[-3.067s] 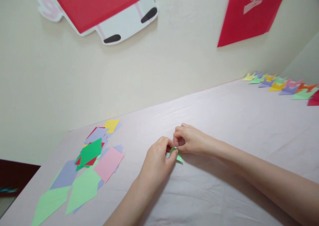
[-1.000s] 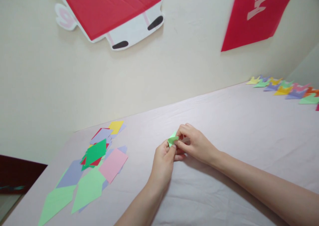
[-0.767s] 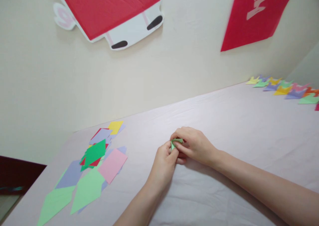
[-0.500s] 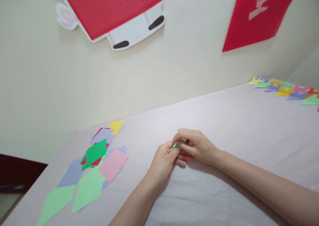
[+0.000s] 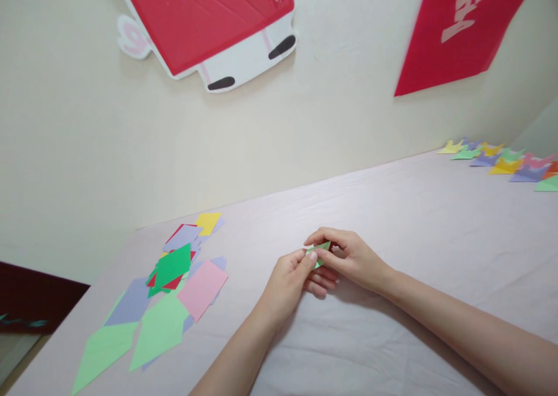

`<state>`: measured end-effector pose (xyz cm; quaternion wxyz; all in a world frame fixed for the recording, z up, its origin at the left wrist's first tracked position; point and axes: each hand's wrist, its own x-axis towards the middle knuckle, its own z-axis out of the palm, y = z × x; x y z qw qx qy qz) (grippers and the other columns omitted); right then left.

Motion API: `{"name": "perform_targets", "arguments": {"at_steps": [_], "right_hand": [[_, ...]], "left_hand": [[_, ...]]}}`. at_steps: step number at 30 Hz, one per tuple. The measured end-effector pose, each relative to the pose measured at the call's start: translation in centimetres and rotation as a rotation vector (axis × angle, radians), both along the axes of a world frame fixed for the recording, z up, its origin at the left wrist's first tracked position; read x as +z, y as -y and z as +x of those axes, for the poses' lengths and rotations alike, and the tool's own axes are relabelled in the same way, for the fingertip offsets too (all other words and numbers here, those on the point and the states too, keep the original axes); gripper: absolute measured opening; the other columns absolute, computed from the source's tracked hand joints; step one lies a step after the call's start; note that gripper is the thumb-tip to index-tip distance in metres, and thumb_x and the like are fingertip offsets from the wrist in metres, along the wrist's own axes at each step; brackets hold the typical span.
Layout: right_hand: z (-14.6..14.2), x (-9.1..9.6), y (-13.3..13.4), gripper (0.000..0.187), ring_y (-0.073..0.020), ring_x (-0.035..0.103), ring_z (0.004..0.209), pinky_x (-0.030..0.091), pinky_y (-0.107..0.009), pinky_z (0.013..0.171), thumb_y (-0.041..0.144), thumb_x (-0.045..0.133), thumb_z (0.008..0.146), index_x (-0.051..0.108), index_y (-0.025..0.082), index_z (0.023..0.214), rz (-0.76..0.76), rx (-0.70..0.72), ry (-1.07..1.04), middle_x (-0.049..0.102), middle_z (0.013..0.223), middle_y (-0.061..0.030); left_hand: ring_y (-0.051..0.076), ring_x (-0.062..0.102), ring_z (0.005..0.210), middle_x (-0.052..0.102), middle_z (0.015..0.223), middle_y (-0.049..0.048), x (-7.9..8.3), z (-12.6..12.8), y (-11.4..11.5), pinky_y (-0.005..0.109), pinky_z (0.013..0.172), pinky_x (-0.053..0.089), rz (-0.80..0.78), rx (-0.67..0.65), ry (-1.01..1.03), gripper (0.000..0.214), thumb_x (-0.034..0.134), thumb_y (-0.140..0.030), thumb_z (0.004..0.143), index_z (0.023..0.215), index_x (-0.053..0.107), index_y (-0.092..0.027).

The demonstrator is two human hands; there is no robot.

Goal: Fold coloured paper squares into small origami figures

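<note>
A small folded piece of light green paper (image 5: pixel 321 249) is between my two hands, just above the pale cloth. My left hand (image 5: pixel 290 277) pinches its near left side, thumb on top and fingers curled beneath. My right hand (image 5: pixel 351 256) is closed around the far right side, with the thumb near the paper's middle and the index finger arched over its far edge. Part of the paper is hidden by the fingers, so its full folded shape does not show.
Loose coloured paper sheets lie at the left, with a green sheet (image 5: pixel 173 267), a pink sheet (image 5: pixel 203 290) and a light green sheet (image 5: pixel 159 332) among them. Several folded paper figures (image 5: pixel 505 166) stand in rows at the far right. A wall (image 5: pixel 261 140) borders the cloth-covered surface (image 5: pixel 392 210).
The fingers of my right hand have loosened and lifted a little, so more of the green paper shows, now flatter with a pointed corner. The view has shifted slightly.
</note>
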<state>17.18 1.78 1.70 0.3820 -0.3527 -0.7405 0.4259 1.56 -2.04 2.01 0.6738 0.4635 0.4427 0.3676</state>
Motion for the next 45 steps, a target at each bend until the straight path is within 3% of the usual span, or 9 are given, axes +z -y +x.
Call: {"name": "perform_targets", "arguments": {"at_steps": [2, 7, 16, 27, 31, 34, 38, 41, 45], "right_hand": [[-0.03, -0.12, 0.15, 0.017, -0.0141, 0.058, 0.068, 0.044, -0.024, 0.059, 0.024, 0.052, 0.086, 0.062, 0.016, 0.097, -0.054, -0.019, -0.03, 0.064, 0.078, -0.0021], [-0.09, -0.43, 0.33, 0.017, -0.0136, 0.055, 0.062, 0.042, -0.025, 0.057, 0.033, 0.055, 0.086, 0.059, 0.017, 0.082, -0.138, -0.055, -0.083, 0.059, 0.07, -0.0001], [-0.31, -0.53, 0.17, 0.023, -0.012, 0.047, 0.061, 0.037, -0.024, 0.057, 0.037, 0.058, 0.085, 0.059, 0.017, 0.073, -0.186, -0.083, -0.14, 0.053, 0.065, 0.0022], [-0.14, -0.67, -0.02, 0.041, -0.0091, 0.038, 0.049, 0.03, -0.022, 0.048, 0.055, 0.062, 0.081, 0.05, 0.019, 0.067, -0.362, -0.061, -0.209, 0.044, 0.053, 0.0065], [0.15, -0.65, -0.43, 0.04, -0.0101, 0.04, 0.053, 0.034, -0.023, 0.053, 0.054, 0.056, 0.086, 0.049, 0.019, 0.067, -0.319, -0.105, -0.289, 0.044, 0.057, 0.0052], [0.18, -0.52, -0.5, 0.037, -0.0117, 0.045, 0.06, 0.038, -0.025, 0.059, 0.056, 0.056, 0.085, 0.053, 0.019, 0.079, -0.303, -0.121, -0.347, 0.048, 0.066, 0.0038], [-0.15, -0.47, 0.02, 0.037, -0.0119, 0.045, 0.061, 0.036, -0.024, 0.06, 0.054, 0.06, 0.084, 0.054, 0.018, 0.076, -0.316, 0.014, -0.235, 0.049, 0.065, 0.0036], [-0.22, -0.44, 0.26, 0.039, -0.0103, 0.04, 0.056, 0.032, -0.023, 0.055, 0.052, 0.061, 0.084, 0.05, 0.019, 0.067, -0.27, -0.027, -0.179, 0.044, 0.06, 0.0053], [0.08, -0.34, 0.0, 0.04, -0.0096, 0.038, 0.05, 0.028, -0.023, 0.049, 0.054, 0.059, 0.083, 0.048, 0.02, 0.067, -0.332, -0.017, -0.189, 0.044, 0.053, 0.0068]], "left_hand": [[0.015, 0.067, 0.065, 0.07, 0.076, 0.0109, -0.43, -0.1, -0.03, 0.022, 0.056, 0.052, 0.047, 0.024, -0.042, 0.042, 0.054, -0.05, 0.088, 0.092, 0.063, -0.009], [0.017, 0.068, 0.064, 0.069, 0.076, 0.009, -1.04, -0.19, -0.1, 0.02, 0.046, 0.049, 0.168, 0.112, -0.162, 0.038, 0.049, -0.049, 0.091, 0.088, 0.057, -0.012], [0.014, 0.064, 0.054, 0.067, 0.067, 0.0043, -0.53, -0.01, 0.38, 0.018, 0.041, 0.043, 0.279, 0.177, -0.331, 0.04, 0.041, -0.052, 0.095, 0.078, 0.052, -0.017], [0.01, 0.06, 0.045, 0.068, 0.06, 0.0028, -0.8, 0.0, 0.4, 0.016, 0.04, 0.036, 0.231, 0.149, -0.165, 0.04, 0.044, -0.053, 0.094, 0.076, 0.049, -0.018], [0.009, 0.059, 0.045, 0.068, 0.059, 0.0024, -0.62, -0.19, 0.54, 0.016, 0.043, 0.038, 0.265, 0.174, -0.186, 0.04, 0.045, -0.053, 0.094, 0.074, 0.047, -0.018], [0.009, 0.058, 0.044, 0.068, 0.058, 0.0017, -0.64, -0.28, 0.57, 0.016, 0.042, 0.038, 0.267, 0.173, -0.194, 0.04, 0.045, -0.053, 0.094, 0.076, 0.05, -0.018], [0.009, 0.059, 0.044, 0.066, 0.056, 0.0005, -0.76, -0.26, 0.48, 0.016, 0.043, 0.038, 0.27, 0.143, -0.189, 0.039, 0.045, -0.052, 0.095, 0.078, 0.052, -0.017], [0.01, 0.061, 0.046, 0.067, 0.058, 0.0012, -0.76, -0.28, 0.31, 0.016, 0.042, 0.039, 0.23, 0.108, -0.145, 0.038, 0.045, -0.051, 0.095, 0.078, 0.051, -0.017], [0.012, 0.065, 0.051, 0.071, 0.07, 0.0047, -0.66, -0.46, 0.0, 0.017, 0.043, 0.042, 0.176, 0.05, -0.119, 0.031, 0.059, -0.046, 0.088, 0.083, 0.055, -0.016]]}}
